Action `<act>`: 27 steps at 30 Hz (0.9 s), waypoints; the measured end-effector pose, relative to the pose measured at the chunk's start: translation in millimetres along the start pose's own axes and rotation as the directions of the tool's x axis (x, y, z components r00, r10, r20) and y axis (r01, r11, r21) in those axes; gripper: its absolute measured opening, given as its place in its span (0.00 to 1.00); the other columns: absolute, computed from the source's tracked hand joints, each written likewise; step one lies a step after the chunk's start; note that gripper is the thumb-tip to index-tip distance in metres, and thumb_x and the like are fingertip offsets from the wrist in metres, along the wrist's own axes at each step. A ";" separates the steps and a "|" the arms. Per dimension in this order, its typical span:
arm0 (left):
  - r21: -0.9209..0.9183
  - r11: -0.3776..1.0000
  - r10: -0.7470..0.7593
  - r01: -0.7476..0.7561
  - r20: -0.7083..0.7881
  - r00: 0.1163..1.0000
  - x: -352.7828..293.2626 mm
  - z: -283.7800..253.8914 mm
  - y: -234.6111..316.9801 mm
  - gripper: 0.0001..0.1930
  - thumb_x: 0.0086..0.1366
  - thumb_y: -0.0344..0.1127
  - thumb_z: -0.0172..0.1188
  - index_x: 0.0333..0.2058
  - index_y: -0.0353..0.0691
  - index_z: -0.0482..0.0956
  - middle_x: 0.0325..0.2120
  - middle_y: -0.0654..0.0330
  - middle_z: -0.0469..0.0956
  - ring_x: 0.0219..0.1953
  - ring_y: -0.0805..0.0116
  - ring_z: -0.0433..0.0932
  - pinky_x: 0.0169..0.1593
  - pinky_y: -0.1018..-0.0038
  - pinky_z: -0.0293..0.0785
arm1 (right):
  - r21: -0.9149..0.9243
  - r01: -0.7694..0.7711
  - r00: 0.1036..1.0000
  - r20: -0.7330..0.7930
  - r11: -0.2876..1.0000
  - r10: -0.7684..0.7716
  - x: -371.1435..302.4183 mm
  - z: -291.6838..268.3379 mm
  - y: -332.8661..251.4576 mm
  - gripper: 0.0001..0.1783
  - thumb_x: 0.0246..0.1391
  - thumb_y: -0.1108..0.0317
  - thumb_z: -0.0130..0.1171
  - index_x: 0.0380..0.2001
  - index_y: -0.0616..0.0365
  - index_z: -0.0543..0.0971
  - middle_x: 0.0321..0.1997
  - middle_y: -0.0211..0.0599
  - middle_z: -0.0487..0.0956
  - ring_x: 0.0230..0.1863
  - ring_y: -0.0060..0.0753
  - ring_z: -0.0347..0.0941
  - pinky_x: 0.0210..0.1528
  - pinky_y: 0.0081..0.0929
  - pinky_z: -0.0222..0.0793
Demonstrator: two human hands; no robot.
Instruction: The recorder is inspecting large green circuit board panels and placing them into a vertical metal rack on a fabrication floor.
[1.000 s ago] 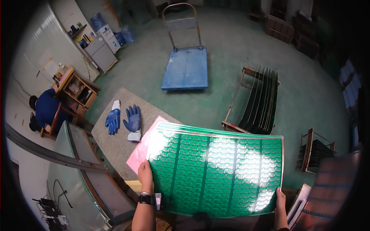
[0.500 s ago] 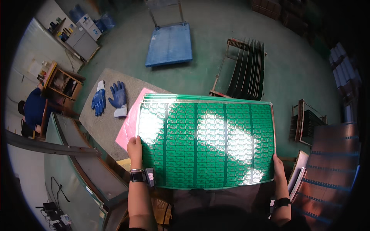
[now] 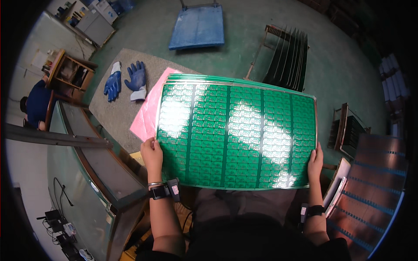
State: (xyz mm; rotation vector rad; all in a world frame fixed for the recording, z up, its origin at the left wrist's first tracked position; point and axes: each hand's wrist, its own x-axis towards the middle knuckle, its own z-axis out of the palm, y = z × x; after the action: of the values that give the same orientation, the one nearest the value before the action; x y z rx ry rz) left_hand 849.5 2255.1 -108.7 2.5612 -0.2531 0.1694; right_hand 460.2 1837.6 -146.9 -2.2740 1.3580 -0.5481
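Observation:
A large green circuit board panel point(image 3: 209, 143), printed with rows of small repeating units, lies face up in front of me. Light glares off its middle and left. Several more green edges show beneath it along the far side, like a stack. My left hand point(image 3: 152, 153) is closed on the left edge, with fingers curled at the rim. At the right edge my right hand point(image 3: 315, 162) grips with its fingers along the side. A pink sheet point(image 3: 148, 111) sticks out from under the panels at the left, on a grey speckled tabletop point(image 3: 102, 111).
Two blue-and-white work gloves point(image 3: 137, 80) lie on the tabletop. Beyond stand a blue platform cart point(image 3: 198, 27) and a rack of dark upright panels point(image 3: 285, 58). Copper-coloured sheets point(image 3: 370, 182) are at the right, a glass-topped bench point(image 3: 78, 174) at the left. A person in blue point(image 3: 37, 104) sits far left.
The view has tilted down, so the surroundings sit higher in the picture. Both hands still hold the panel's side edges; the panel appears slightly turned, its right side lower.

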 end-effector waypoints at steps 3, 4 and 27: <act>-0.036 0.999 -0.013 0.013 0.013 1.000 -2.2 0.8 -6.9 0.11 0.58 0.34 0.56 0.36 0.32 0.77 0.28 0.51 0.72 0.31 0.55 0.72 0.37 0.66 0.69 | -0.090 -0.122 0.992 0.000 0.988 0.123 -12.6 8.3 -14.1 0.25 0.63 0.60 0.38 0.60 0.57 0.60 0.59 0.49 0.66 0.58 0.48 0.64 0.56 0.34 0.60; -0.040 0.999 -0.017 0.018 0.024 1.000 -0.9 0.1 -7.8 0.11 0.59 0.34 0.55 0.36 0.32 0.78 0.27 0.51 0.72 0.30 0.55 0.72 0.37 0.66 0.69 | -0.082 -0.128 0.992 -0.005 0.988 0.128 -13.6 8.8 -16.6 0.25 0.63 0.60 0.39 0.61 0.57 0.60 0.59 0.49 0.66 0.58 0.48 0.64 0.56 0.34 0.60; -0.869 0.333 -0.115 0.366 0.347 0.931 11.1 -80.8 57.8 0.25 0.70 0.47 0.39 0.46 0.29 0.74 0.37 0.56 0.78 0.38 0.72 0.76 0.44 0.78 0.69 | 0.863 -0.367 0.930 0.327 0.346 0.170 27.6 -28.8 27.7 0.24 0.64 0.60 0.41 0.54 0.71 0.65 0.54 0.44 0.72 0.56 0.30 0.67 0.59 0.26 0.60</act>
State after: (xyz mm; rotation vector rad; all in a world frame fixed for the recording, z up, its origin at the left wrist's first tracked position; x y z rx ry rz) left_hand 842.4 2249.4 -9.2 1.3913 -0.0015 -0.3267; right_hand 437.1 1796.6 -135.2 -1.0852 0.9059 -0.7123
